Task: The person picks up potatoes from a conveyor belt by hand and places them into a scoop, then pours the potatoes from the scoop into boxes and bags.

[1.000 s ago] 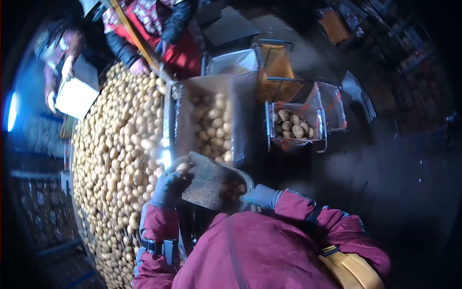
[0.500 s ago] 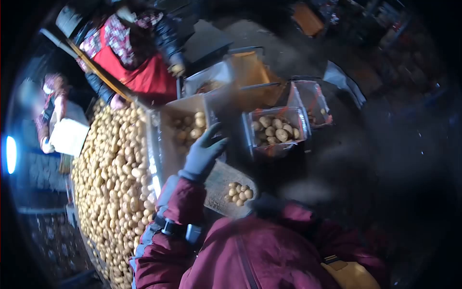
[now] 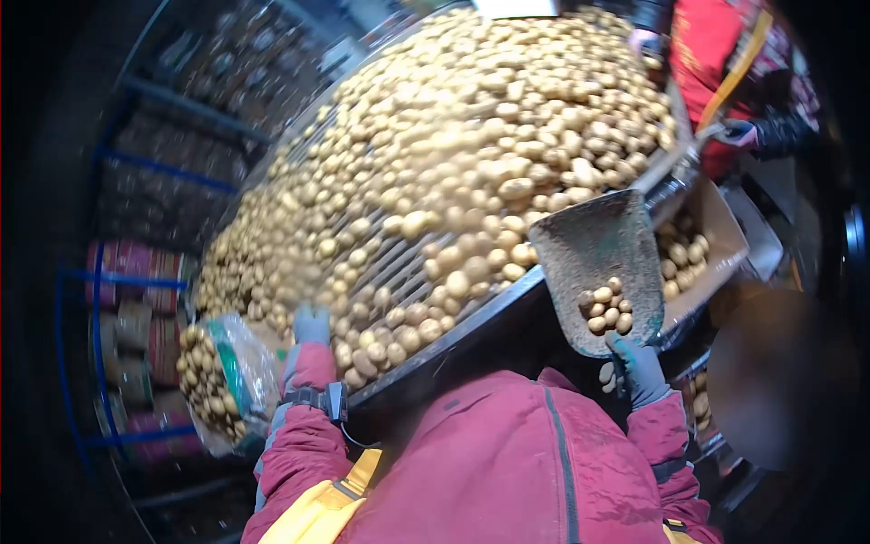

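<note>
At right, the scoop [image 3: 600, 270] carries a few small potatoes [image 3: 604, 308] near its handle end, blade tipped up against the table [image 3: 471, 322] rim. Right hand [image 3: 639, 367] clenched around the handle. Left hand [image 3: 311, 325] rests at the table's lower edge beside a bagged lot [image 3: 222, 385]; its grip cannot be told. Judgement: keep blade level, or potatoes roll off. Open room only below the rim; cardboard box [image 3: 716, 238] crowds the right.

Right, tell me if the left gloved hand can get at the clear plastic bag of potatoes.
Probably yes: the left gloved hand sits at the table's edge, right beside the clear plastic bag of potatoes, with nothing visible between them.
</note>
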The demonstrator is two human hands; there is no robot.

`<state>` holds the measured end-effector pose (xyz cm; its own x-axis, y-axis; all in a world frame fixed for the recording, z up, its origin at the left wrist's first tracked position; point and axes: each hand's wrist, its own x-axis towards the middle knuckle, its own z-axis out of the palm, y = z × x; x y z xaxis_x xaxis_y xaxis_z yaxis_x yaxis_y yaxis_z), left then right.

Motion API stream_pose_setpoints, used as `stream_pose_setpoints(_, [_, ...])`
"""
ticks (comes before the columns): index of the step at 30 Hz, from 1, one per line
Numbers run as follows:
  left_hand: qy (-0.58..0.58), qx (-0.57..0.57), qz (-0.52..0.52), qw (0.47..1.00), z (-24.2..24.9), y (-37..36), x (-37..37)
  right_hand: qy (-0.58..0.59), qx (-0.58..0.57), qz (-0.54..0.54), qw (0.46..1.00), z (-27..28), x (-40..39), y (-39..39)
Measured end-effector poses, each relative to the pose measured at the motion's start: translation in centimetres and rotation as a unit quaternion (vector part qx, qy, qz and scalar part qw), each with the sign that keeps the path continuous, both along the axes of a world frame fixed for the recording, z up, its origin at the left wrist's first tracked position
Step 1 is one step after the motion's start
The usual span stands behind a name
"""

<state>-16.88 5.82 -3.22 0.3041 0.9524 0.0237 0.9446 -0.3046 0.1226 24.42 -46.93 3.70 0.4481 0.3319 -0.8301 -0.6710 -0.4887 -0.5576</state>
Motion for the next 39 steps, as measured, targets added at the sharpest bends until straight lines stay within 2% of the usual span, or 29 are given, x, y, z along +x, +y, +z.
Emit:
stream_pose_setpoints(2, [0.069, 0.069, 0.073, 0.993, -4.4, -2.1, -6.5, 0.002, 0.022, 0.015, 1.000, -0.1, 1.2, 2.8])
stream_pose_setpoints(4, [-0.022, -0.109, 0.116, 0.987, -4.4, -5.4, -6.7, 0.005, 0.030, 0.022, 0.999, 0.7, 2.2, 5.9])
stream_pose_setpoints(6, [0.021, -0.088, 0.111, 0.990, -2.6, -7.1, -1.8, -0.032, 0.069, -0.020, 0.997, 1.0, 1.9, 9.5])
stream_pose_setpoints(7, [0.042, -0.077, 0.108, 0.990, -1.7, -7.9, 0.7, -0.020, 0.050, 0.001, 0.999, 1.7, 2.1, 11.1])
stream_pose_setpoints(8, [0.028, -0.051, 0.075, 0.995, -0.4, -9.1, 3.5, -0.008, 0.032, 0.023, 0.999, 2.2, 2.1, 12.8])
stream_pose_setpoints(9, [-0.010, 0.031, 0.082, 0.996, -2.0, -9.9, 5.9, -0.016, 0.036, 0.033, 0.999, 1.8, 2.0, 14.1])
stream_pose_setpoints(10, [-0.059, 0.017, 0.060, 0.996, -2.4, -10.2, 8.1, -0.030, 0.057, 0.035, 0.997, 1.5, 1.9, 15.7])
stream_pose_setpoints(11, [-0.111, 0.045, 0.017, 0.993, 0.6, -10.9, 11.6, -0.038, 0.071, 0.035, 0.996, 1.9, 2.2, 17.4])
stream_pose_setpoints(12, [-0.184, -0.105, -0.015, 0.977, 1.1, -10.8, 14.1, -0.013, 0.070, 0.069, 0.995, 2.1, 2.4, 18.8])
stream_pose_setpoints(13, [-0.245, -0.254, -0.018, 0.935, 1.7, -10.6, 16.5, 0.011, 0.070, 0.103, 0.992, 2.3, 2.7, 20.2])
stream_pose_setpoints(14, [-0.252, -0.203, -0.061, 0.944, -1.9, -11.3, 18.1, 0.029, 0.075, 0.126, 0.989, 2.3, 2.4, 21.5])
stream_pose_setpoints(16, [-0.234, -0.115, -0.088, 0.961, 2.4, -12.1, 19.7, 0.056, 0.083, 0.155, 0.983, 2.1, 2.4, 23.8])
stream_pose_setpoints(18, [-0.233, -0.056, -0.119, 0.964, 3.1, -12.2, 15.8, 0.052, 0.088, 0.165, 0.981, 2.1, 1.9, 24.9])
stream_pose_setpoints(19, [-0.186, -0.027, -0.113, 0.976, 4.0, -11.8, 12.7, 0.045, 0.087, 0.173, 0.980, 2.5, 1.8, 25.5])
stream_pose_setpoints(20, [-0.236, -0.046, -0.106, 0.965, 4.8, -11.6, 9.4, 0.034, 0.087, 0.177, 0.980, 2.8, 1.6, 26.0])
stream_pose_setpoints(21, [-0.158, -0.076, -0.038, 0.984, 5.8, -12.2, 6.5, -0.017, 0.103, 0.131, 0.986, 3.0, 0.7, 26.6])
stream_pose_setpoints(22, [-0.079, -0.103, -0.018, 0.991, 6.3, -12.6, 4.6, -0.006, 0.093, 0.135, 0.986, 2.9, 0.9, 26.6])
stream_pose_setpoints(24, [-0.139, -0.242, 0.015, 0.960, 5.7, -12.9, 3.8, 0.019, 0.077, 0.148, 0.986, 2.7, 1.3, 26.9])
stream_pose_setpoints(26, [-0.116, -0.126, -0.055, 0.984, 2.1, -13.4, 6.2, 0.034, 0.098, 0.148, 0.984, 3.1, 1.2, 27.9])
stream_pose_setpoints(27, [-0.097, -0.109, -0.112, 0.983, 1.5, -12.4, 8.3, 0.040, 0.098, 0.157, 0.982, 3.5, 1.2, 28.3])
stream_pose_setpoints(28, [-0.049, -0.158, -0.122, 0.979, 1.8, -11.5, 11.3, 0.044, 0.099, 0.163, 0.981, 3.9, 1.4, 28.6])
stream_pose_setpoints(29, [-0.021, -0.160, -0.159, 0.974, 0.6, -11.1, 13.6, 0.020, 0.098, 0.161, 0.982, 4.4, 1.1, 29.0])
stream_pose_setpoints(30, [-0.108, -0.172, -0.164, 0.965, 1.6, -10.3, 16.5, 0.014, 0.095, 0.167, 0.981, 4.8, 0.9, 29.3])
stream_pose_setpoints(33, [-0.060, -0.310, -0.187, 0.930, 2.8, -8.7, 24.3, -0.028, 0.089, 0.183, 0.979, 5.1, 1.3, 29.4])
stream_pose_setpoints(35, [-0.188, -0.121, -0.205, 0.953, 1.8, -9.8, 25.1, -0.019, 0.096, 0.173, 0.980, 4.7, 1.7, 28.9])
stream_pose_setpoints(36, [-0.235, -0.020, -0.211, 0.949, 3.6, -9.8, 25.5, -0.016, 0.103, 0.168, 0.980, 4.6, 2.1, 28.7])
stream_pose_setpoints(38, [-0.166, -0.109, -0.159, 0.967, 7.6, -6.2, 22.5, -0.006, 0.091, 0.135, 0.987, 3.5, 3.0, 27.8])
stream_pose_setpoints(39, [-0.181, -0.092, -0.138, 0.969, 6.4, -4.3, 20.1, 0.002, 0.084, 0.119, 0.989, 3.1, 3.2, 27.2])
